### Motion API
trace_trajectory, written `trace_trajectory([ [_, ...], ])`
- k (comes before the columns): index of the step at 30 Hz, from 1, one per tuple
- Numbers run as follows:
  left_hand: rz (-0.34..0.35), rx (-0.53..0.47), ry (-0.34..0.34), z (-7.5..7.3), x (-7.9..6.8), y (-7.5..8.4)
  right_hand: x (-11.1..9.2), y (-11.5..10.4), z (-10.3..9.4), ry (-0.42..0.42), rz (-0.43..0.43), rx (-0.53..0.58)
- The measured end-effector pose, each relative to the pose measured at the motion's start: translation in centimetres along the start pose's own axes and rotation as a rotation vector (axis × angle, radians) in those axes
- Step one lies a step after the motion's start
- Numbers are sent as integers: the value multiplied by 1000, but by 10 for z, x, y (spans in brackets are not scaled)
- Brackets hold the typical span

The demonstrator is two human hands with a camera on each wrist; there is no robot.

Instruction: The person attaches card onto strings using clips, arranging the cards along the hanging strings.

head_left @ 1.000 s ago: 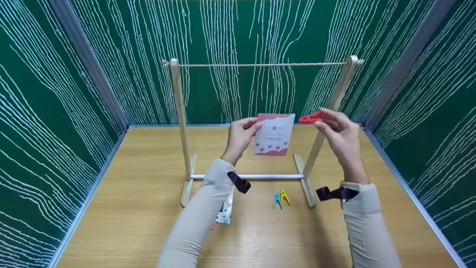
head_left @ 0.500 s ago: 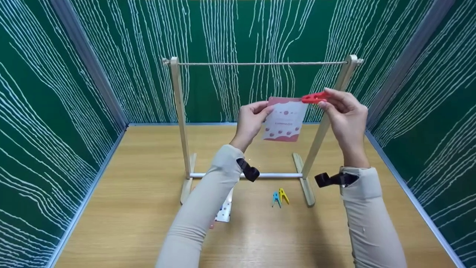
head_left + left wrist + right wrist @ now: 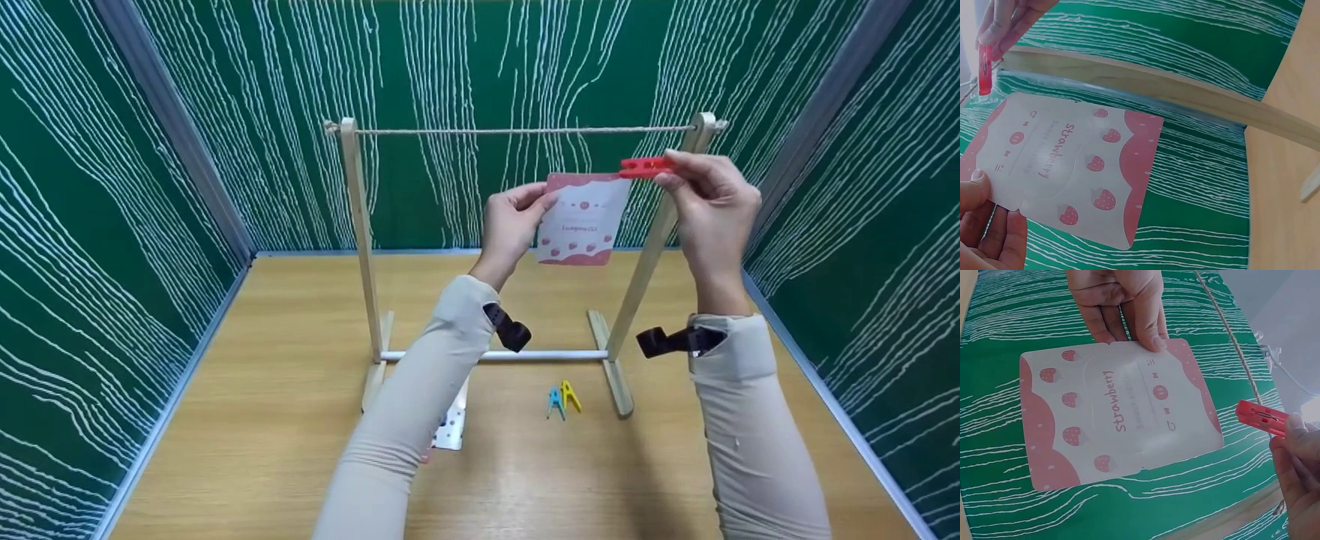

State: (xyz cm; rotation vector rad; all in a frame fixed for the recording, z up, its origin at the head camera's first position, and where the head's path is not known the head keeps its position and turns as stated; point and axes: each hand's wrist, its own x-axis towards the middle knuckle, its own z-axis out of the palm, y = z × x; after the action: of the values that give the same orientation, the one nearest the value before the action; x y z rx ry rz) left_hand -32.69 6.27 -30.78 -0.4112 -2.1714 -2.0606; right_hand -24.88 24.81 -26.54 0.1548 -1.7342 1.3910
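Between thumb and fingers, my left hand (image 3: 514, 229) pinches the left edge of a pink and white strawberry card (image 3: 581, 225). My right hand (image 3: 716, 214) pinches a red clothespin (image 3: 646, 167) by its handle end. In the right wrist view the clothespin's (image 3: 1261, 417) tip is a short way from the card's (image 3: 1095, 399) corner, apart from it. A string (image 3: 480, 132) runs between two wooden posts above the card. The left wrist view shows the printed face of the card (image 3: 1053, 152), held by my left thumb and fingers (image 3: 974, 194).
A blue clothespin (image 3: 555, 401) and a yellow clothespin (image 3: 571, 395) lie on the wooden table (image 3: 540, 480). Another card (image 3: 451, 429) lies partly hidden under my left forearm. The stand's right post (image 3: 645, 270) rises close behind the right hand. Green walls with white lines surround the table.
Both hands have risen toward the string and shifted right, carrying the card and the red clothespin. The blue and yellow clothespins stay on the table.
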Motion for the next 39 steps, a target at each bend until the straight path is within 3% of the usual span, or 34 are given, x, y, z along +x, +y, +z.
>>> trace_trajectory([
  [4, 23, 0, 10, 1, 2, 7, 2, -12, 1, 28, -16, 55],
  [11, 61, -8, 12, 4, 6, 13, 7, -18, 6, 61, -64, 25],
  [23, 52, -20, 30, 10, 14, 27, 18, -25, 9, 80, -28, 63],
  [39, 60, -9, 48, 12, 15, 31, 32, -32, 12, -14, -29, -10],
])
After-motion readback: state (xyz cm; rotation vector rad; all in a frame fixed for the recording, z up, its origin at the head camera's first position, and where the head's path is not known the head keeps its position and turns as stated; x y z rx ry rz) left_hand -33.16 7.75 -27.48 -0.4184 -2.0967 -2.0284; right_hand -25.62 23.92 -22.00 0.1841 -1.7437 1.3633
